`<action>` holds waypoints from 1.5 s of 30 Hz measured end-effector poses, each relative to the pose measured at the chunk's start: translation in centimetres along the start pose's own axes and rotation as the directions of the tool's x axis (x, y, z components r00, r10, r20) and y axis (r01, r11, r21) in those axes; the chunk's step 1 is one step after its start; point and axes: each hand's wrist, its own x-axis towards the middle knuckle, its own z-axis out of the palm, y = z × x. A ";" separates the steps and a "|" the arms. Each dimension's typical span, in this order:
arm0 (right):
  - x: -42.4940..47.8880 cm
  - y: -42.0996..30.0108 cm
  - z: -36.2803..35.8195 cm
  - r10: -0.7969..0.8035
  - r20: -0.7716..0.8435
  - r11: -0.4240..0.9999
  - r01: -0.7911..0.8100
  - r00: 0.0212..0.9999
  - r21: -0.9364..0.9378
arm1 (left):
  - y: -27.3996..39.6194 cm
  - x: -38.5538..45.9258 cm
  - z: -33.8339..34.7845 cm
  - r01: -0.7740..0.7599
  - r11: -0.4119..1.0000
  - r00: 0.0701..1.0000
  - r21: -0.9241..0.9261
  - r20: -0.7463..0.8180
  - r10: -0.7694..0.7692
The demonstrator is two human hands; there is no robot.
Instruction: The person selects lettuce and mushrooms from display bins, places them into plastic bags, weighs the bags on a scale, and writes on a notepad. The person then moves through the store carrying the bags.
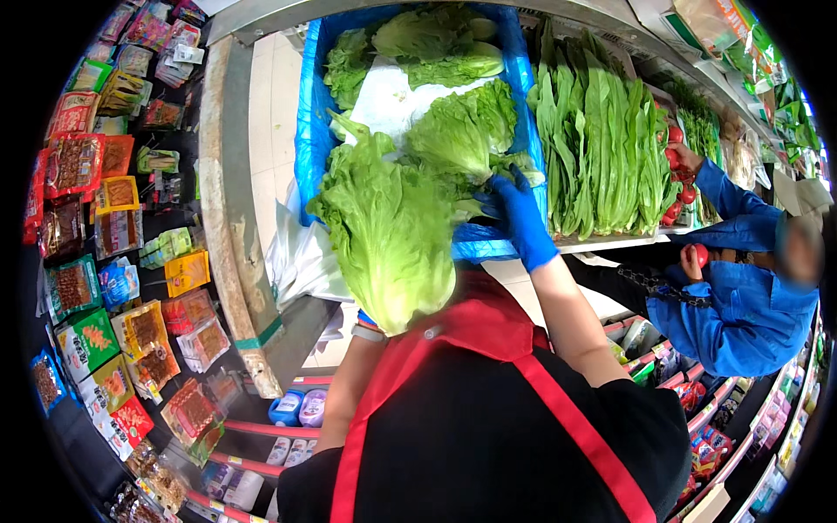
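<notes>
A large leafy lettuce head point(392, 235) is held upright close to my chest, its pale base by my left hand point(367, 319), which is mostly hidden behind it; a bit of blue glove and a wristband show. My right hand point(513, 202), in a blue glove, reaches into a blue-lined crate point(537, 140) at the stem end of another lettuce head point(458, 134). Its fingers are partly hidden among the leaves, so its hold is unclear. More lettuce heads point(425, 39) lie at the crate's far end around white paper point(392, 91).
Long-leaf greens point(595, 137) stand right of the crate, beside tomatoes point(686, 193). A person in blue point(739, 294) handles tomatoes there. Clear plastic bags point(304, 255) hang left of the lettuce, near a worn metal post point(225, 196). Packaged snacks point(75, 163) fill the left display.
</notes>
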 end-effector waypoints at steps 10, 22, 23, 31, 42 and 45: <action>10.9 2.8 9.3 -0.218 0.516 -0.316 0.440 0.828 -0.840 | 0.0 -0.5 -0.3 0.055 0.996 0.998 -0.066 0.013 -0.054; 15.1 3.7 9.1 -0.122 0.566 -0.365 0.493 0.816 -0.790 | -1.2 0.3 0.2 0.074 0.774 0.995 -0.629 0.095 -0.019; 15.4 3.3 9.0 -0.147 0.555 -0.326 0.490 0.818 -0.808 | -1.2 0.0 0.3 0.027 0.870 0.997 -0.493 0.081 0.015; 15.6 0.3 7.5 0.335 0.081 0.780 -0.228 0.939 -0.583 | -0.4 0.5 0.5 0.077 0.759 0.992 -0.646 0.124 0.005; 14.0 -1.7 9.3 0.409 0.285 0.854 -0.254 0.867 -0.453 | -0.6 1.2 0.6 0.065 0.784 0.998 -0.617 0.055 -0.039; 12.2 -3.9 12.6 0.116 0.391 0.877 0.091 0.913 -0.473 | -0.6 1.0 0.2 0.069 0.802 0.998 -0.593 0.046 -0.051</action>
